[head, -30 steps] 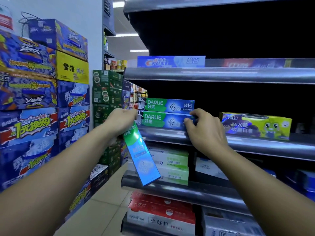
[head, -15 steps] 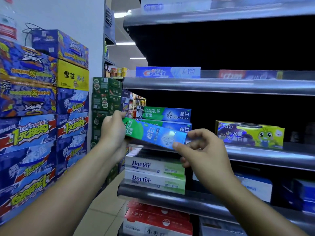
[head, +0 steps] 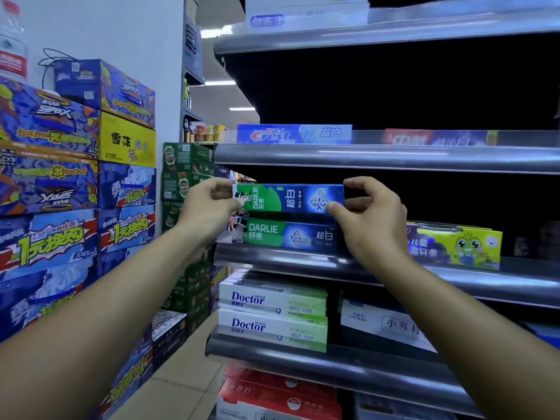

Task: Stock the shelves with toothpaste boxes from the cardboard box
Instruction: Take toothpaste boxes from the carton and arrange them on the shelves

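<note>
Ceiling strip lights (head: pixel 218 33) bright; shelf (head: pixel 394 159) recesses black (glare on rails); edges warped, soft.

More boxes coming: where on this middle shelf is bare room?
Between the shelved Darlie box and the yellow box, behind the right hand, the shelf is bare. The left end is crowded: the left hand helps hold the raised box there.

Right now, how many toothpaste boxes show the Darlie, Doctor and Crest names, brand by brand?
Darlie: 2, the held Darlie box and the shelved Darlie box
Doctor: 2, upper Doctor box, lower Doctor box
Crest: 1, Crest box
Total: 5
</note>
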`<state>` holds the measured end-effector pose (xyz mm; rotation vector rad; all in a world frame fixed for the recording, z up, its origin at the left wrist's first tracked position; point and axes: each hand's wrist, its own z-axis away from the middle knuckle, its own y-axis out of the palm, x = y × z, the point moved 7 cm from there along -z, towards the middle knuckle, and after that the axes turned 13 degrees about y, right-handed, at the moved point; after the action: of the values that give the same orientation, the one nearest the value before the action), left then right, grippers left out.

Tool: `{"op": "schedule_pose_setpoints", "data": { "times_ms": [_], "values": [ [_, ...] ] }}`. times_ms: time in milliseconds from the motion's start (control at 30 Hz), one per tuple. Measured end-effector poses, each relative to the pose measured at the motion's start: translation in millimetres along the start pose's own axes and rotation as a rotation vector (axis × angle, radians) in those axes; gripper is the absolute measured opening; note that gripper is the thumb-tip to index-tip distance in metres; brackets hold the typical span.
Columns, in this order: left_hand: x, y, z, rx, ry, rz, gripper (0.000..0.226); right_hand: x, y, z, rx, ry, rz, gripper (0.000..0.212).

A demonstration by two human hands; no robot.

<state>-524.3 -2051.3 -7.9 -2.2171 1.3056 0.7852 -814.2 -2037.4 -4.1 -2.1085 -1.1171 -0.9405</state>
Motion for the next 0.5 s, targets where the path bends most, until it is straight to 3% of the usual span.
{"op": "schedule_pose_setpoints", "data": {
  "times_ms": [133, 267, 500],
  "values": [
    [21.0, 4.0, 2.9, 0.044, -0.037, -0.207, 0.043, -12.9, 12.8, -3.2, 0.059, 0.012, 0.206, 0.041],
    [31.2, 5.3, -0.9, 0.012, -0.038, -0.297, 0.03, -15.2, 16.1, -9.3, 0.074, -0.021, 0.248, 0.043],
    [36.7, 15.8, -12.3, -0.001, -0.073, -0.411, 0.032, -15.8, 34.0, -29.8, 0.07, 0.037, 0.382, 0.042]
  ]
}}
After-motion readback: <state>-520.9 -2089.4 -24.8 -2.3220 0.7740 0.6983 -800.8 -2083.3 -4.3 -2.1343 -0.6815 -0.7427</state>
